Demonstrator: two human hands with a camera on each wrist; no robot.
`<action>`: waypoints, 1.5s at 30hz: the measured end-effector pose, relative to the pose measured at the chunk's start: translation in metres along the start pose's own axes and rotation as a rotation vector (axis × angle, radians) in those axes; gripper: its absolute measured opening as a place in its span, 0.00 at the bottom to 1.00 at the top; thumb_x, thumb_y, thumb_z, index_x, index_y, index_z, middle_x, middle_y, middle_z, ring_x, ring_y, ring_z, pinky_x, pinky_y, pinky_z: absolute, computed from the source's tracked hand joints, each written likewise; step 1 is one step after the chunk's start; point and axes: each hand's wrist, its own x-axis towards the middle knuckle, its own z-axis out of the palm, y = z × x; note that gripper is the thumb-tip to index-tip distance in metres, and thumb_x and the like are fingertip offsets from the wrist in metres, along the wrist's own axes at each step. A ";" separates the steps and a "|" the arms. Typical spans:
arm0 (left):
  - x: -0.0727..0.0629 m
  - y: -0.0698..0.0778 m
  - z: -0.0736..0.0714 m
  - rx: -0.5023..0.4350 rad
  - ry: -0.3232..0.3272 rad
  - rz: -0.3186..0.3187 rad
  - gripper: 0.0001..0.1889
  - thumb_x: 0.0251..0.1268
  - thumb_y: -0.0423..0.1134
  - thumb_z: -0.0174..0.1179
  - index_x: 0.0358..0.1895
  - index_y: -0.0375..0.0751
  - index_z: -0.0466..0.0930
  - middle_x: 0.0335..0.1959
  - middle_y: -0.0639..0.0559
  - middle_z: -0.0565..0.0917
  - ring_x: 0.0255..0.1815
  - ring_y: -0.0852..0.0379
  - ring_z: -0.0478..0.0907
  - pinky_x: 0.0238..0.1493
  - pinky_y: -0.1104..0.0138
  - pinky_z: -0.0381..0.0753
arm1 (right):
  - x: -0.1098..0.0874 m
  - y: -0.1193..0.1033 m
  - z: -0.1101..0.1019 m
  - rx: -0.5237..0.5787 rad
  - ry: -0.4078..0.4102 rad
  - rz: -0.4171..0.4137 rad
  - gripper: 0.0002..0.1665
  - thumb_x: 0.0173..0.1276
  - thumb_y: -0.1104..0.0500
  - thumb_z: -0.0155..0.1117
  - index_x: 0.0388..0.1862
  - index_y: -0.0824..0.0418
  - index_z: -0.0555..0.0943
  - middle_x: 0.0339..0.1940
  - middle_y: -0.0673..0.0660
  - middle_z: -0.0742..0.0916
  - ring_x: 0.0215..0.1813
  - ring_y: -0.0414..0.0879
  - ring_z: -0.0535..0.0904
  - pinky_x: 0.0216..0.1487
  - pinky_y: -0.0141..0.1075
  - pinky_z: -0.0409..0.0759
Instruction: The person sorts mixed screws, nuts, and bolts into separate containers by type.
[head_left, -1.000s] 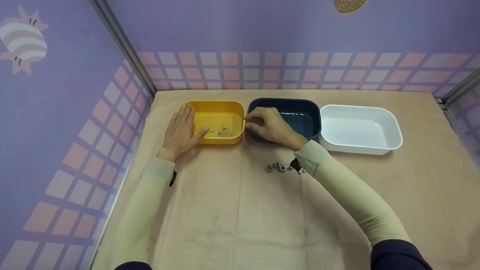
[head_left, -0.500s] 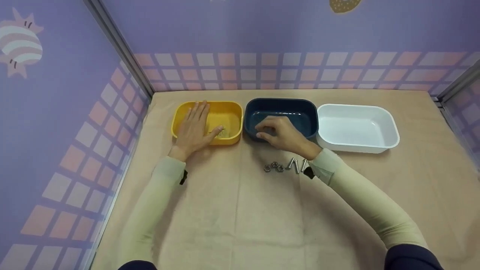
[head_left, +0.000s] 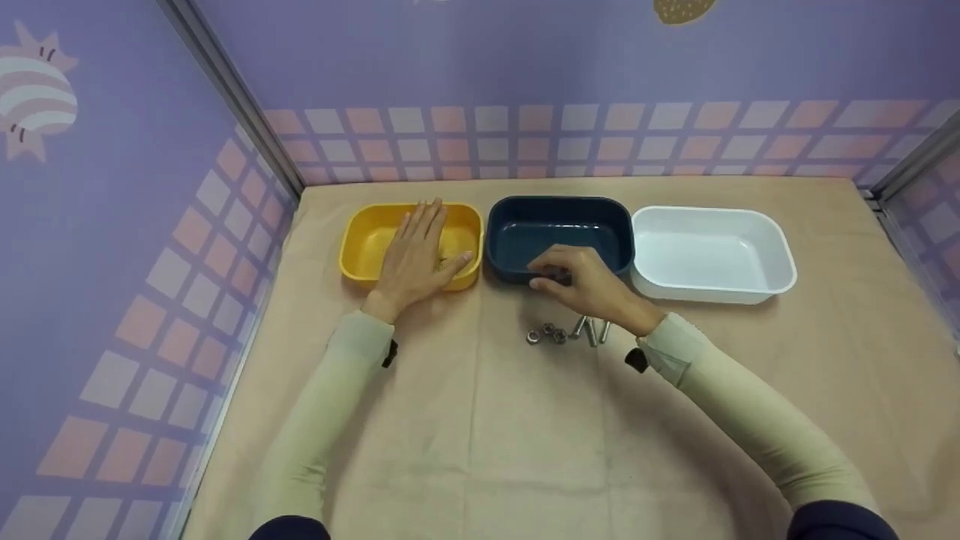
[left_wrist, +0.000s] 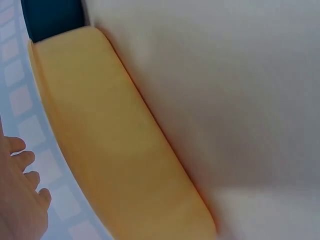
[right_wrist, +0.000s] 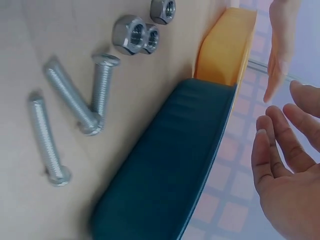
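My left hand [head_left: 414,262] hovers over the yellow box [head_left: 360,244], fingers straight and thumb spread toward the right. It covers most of the small thin items on the box floor. Over the front rim of the dark blue box [head_left: 517,240] is my right hand [head_left: 589,283], its fingers loosely bent. In the right wrist view a gap shows between thumb and fingertips, with nothing held. Below this hand on the cloth lie three steel hex nuts [right_wrist: 130,35] and three bolts [right_wrist: 47,140], two of the bolts crossing in that view.
A white box [head_left: 712,255] stands right of the dark blue one, the three boxes forming a row along the back. A beige cloth [head_left: 540,435] covers the table. Patterned purple panels [head_left: 480,67] rise behind and at the sides.
My left hand has slid right across the yellow box, from its left edge. My right hand has drawn back from beside the yellow box, rightward and nearer, uncovering the bolts.
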 end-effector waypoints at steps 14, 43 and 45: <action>0.011 0.025 0.017 -0.008 -0.016 0.020 0.51 0.78 0.72 0.45 0.87 0.36 0.50 0.89 0.41 0.52 0.91 0.43 0.43 0.90 0.52 0.38 | -0.026 0.017 0.004 0.011 0.016 0.036 0.11 0.72 0.62 0.75 0.51 0.63 0.90 0.49 0.59 0.92 0.53 0.58 0.88 0.57 0.55 0.87; 0.029 0.049 0.045 -0.026 -0.093 -0.018 0.53 0.78 0.74 0.44 0.87 0.35 0.47 0.90 0.40 0.49 0.91 0.44 0.41 0.90 0.53 0.36 | -0.060 0.044 0.028 0.018 -0.208 0.153 0.12 0.65 0.59 0.82 0.46 0.62 0.91 0.41 0.53 0.92 0.41 0.46 0.85 0.43 0.37 0.84; 0.030 0.050 0.046 -0.030 -0.094 -0.015 0.52 0.78 0.74 0.44 0.87 0.35 0.47 0.90 0.40 0.50 0.91 0.44 0.41 0.90 0.53 0.36 | -0.061 0.044 0.028 0.009 -0.206 0.144 0.13 0.64 0.58 0.83 0.45 0.61 0.91 0.40 0.54 0.91 0.40 0.47 0.85 0.41 0.36 0.83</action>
